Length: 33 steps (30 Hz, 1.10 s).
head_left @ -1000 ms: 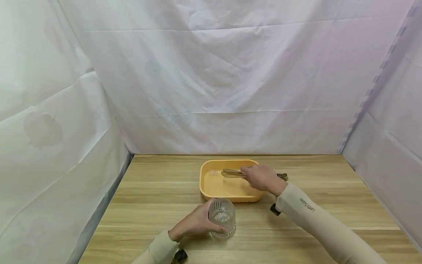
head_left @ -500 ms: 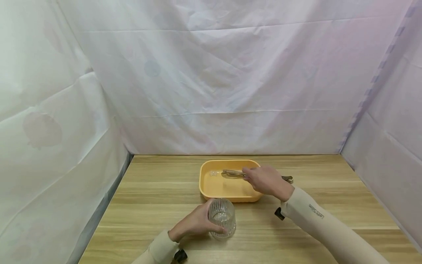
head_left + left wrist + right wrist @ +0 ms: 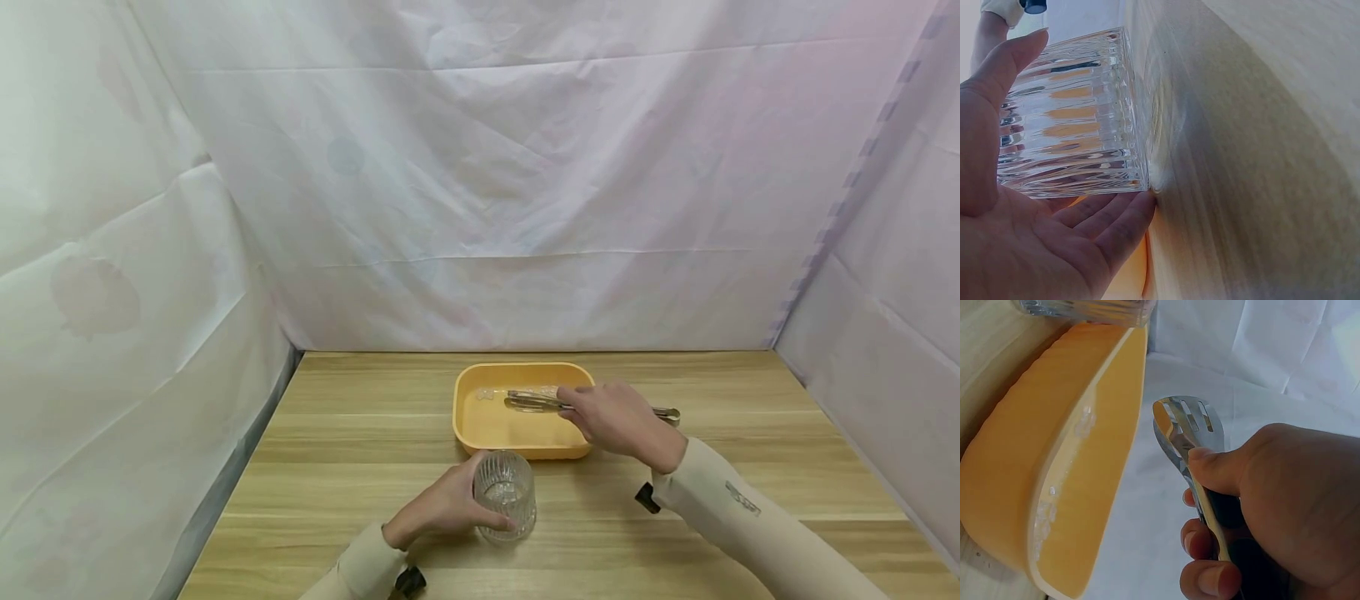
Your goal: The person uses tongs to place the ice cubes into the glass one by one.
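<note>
My left hand (image 3: 452, 503) holds a clear ribbed drinking glass (image 3: 507, 498) upright on the table, thumb on the near side and fingers behind. In the left wrist view the glass (image 3: 1079, 119) stands between thumb and fingers; what lies inside it is hard to make out. A pair of slotted metal tongs (image 3: 531, 401) is gripped in my right hand (image 3: 615, 417), its tips above the yellow tray (image 3: 463, 417). Seen from the right wrist, the tongs (image 3: 1194, 425) have their ends close together, with nothing visible between them. Clear ice-like pieces (image 3: 1044, 519) lie in the tray.
The light wooden table (image 3: 337, 433) ends at a white cloth backdrop (image 3: 480, 208), with white sheets on both sides. The tray stands behind the glass, near the middle of the table.
My right hand has shifted right and a little toward me with the tongs, whose tips stay over the tray. The left hand and the glass have not moved.
</note>
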Each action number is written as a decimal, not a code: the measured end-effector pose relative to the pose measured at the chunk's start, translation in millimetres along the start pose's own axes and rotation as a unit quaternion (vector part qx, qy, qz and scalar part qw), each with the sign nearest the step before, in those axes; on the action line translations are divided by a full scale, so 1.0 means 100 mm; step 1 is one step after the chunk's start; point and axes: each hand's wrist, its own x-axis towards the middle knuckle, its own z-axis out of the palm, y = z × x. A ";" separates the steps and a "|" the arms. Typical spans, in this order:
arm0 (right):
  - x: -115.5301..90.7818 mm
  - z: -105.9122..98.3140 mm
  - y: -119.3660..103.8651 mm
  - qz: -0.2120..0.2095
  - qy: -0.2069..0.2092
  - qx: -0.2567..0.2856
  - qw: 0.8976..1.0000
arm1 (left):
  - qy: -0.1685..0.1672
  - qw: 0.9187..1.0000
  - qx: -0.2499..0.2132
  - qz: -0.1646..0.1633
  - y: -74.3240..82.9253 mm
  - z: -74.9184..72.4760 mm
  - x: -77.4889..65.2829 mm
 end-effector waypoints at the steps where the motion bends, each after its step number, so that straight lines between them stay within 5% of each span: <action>1: -0.01 -0.01 -0.01 0.000 0.000 0.001 1.000 | 0.001 1.000 0.001 -0.001 0.00 0.00 0.00; 33: -0.34 -0.31 -0.36 -0.040 0.002 0.022 0.999 | -0.009 1.000 -0.016 0.010 -0.01 -0.02 0.02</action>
